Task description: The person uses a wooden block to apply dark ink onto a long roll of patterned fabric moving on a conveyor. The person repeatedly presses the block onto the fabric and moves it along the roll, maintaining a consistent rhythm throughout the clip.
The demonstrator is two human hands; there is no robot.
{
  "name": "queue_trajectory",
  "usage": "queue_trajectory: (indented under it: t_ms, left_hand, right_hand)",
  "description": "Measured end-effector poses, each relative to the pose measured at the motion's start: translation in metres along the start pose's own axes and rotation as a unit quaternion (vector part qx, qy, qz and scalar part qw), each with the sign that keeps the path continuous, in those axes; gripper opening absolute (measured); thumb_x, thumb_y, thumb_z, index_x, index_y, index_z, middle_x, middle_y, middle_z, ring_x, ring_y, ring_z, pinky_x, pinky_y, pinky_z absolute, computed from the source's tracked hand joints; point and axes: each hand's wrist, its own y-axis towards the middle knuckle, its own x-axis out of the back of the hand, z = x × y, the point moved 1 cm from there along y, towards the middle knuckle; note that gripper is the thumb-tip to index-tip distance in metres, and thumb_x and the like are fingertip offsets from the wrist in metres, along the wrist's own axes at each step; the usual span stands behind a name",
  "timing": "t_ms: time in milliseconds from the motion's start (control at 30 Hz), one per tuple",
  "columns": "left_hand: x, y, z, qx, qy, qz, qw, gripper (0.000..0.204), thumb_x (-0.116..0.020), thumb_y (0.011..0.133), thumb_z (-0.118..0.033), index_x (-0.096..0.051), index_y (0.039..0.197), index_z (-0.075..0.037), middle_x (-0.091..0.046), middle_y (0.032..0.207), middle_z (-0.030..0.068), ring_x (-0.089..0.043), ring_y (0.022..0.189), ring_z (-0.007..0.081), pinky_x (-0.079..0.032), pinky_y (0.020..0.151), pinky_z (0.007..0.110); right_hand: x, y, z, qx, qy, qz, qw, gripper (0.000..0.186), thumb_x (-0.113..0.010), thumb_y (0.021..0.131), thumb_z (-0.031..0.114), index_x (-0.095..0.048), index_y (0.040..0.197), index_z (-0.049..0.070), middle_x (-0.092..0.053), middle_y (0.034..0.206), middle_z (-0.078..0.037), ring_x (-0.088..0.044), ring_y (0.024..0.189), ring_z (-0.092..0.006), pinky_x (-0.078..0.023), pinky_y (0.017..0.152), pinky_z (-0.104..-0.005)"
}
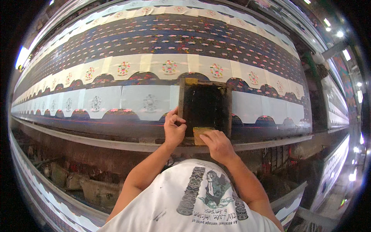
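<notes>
Yellow-brown and flat, a rectangular scraper [199,135] sits at the near end of a dark rectangular wood-edged frame [228,104], pinched firmly in the right hand [219,145]. Curled fingers of the left hand [175,129] meet the frame's left edge — how tightly, I cannot tell. Beneath and beyond lie pale-blue cloth panels [133,98], then cream printed panels [197,67]. Likely a scraping stroke is in hand — the next move calls for even pressure, frame steady.

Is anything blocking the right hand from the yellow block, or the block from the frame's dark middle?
No, nothing visible is: the right hand grips the yellow block, and the dark middle lies open beyond it. The left hand is beside the frame.
</notes>
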Motion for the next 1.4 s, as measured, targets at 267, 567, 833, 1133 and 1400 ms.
queue_trajectory:
  t_ms: [267,567,833,1133,1400]
  left_hand:
    - [0.004,0.021,0.005,0.121,-0.143,-0.011,0.982,0.016,-0.083,0.103,-0.003,-0.075,0.116,0.002,-0.079,0.133,0.0122,-0.072,0.105,0.0098,-0.057,0.097,0.028]
    - [0.025,0.056,-0.013,0.208,-0.060,0.067,0.974,0.018,-0.092,0.089,0.000,-0.074,0.089,0.002,-0.080,0.098,0.0115,-0.074,0.098,0.0154,-0.058,0.090,0.033]
    - [0.026,0.056,-0.006,0.192,-0.020,0.068,0.979,0.017,-0.092,0.088,0.002,-0.075,0.088,0.001,-0.080,0.098,0.0107,-0.072,0.093,0.0143,-0.058,0.084,0.032]
    - [0.024,0.052,0.010,0.168,0.001,0.087,0.982,0.016,-0.090,0.091,-0.003,-0.075,0.094,0.002,-0.080,0.107,0.0143,-0.075,0.094,0.0203,-0.060,0.089,0.036]
    - [0.010,0.028,0.003,0.049,-0.027,0.025,0.998,0.021,-0.084,0.092,0.000,-0.076,0.111,0.000,-0.073,0.141,0.0235,-0.075,0.116,0.0314,-0.060,0.102,0.042]
  right_hand:
    - [0.045,0.070,-0.063,-0.036,0.147,0.155,0.976,0.045,-0.062,0.091,-0.009,-0.083,0.126,0.010,-0.082,0.116,-0.018,-0.076,0.113,-0.0405,-0.061,0.101,-0.0510]
    - [0.028,0.159,-0.130,-0.066,0.082,-0.019,0.994,0.040,-0.062,0.095,0.002,-0.080,0.130,0.008,-0.080,0.127,-0.022,-0.075,0.121,-0.0420,-0.060,0.105,-0.0532]
    - [0.031,0.148,-0.104,-0.093,0.013,0.026,0.995,0.047,-0.064,0.094,0.000,-0.083,0.133,0.016,-0.077,0.120,-0.019,-0.075,0.117,-0.0417,-0.060,0.104,-0.0534]
    - [0.018,0.070,-0.038,-0.086,0.021,0.029,0.996,0.046,-0.065,0.091,-0.003,-0.082,0.131,0.011,-0.078,0.116,-0.014,-0.074,0.111,-0.0383,-0.058,0.102,-0.0506]
    - [0.010,0.019,0.010,-0.108,0.040,0.020,0.993,0.044,-0.073,0.090,0.002,-0.081,0.132,0.008,-0.075,0.129,-0.015,-0.070,0.122,-0.0377,-0.056,0.109,-0.0518]
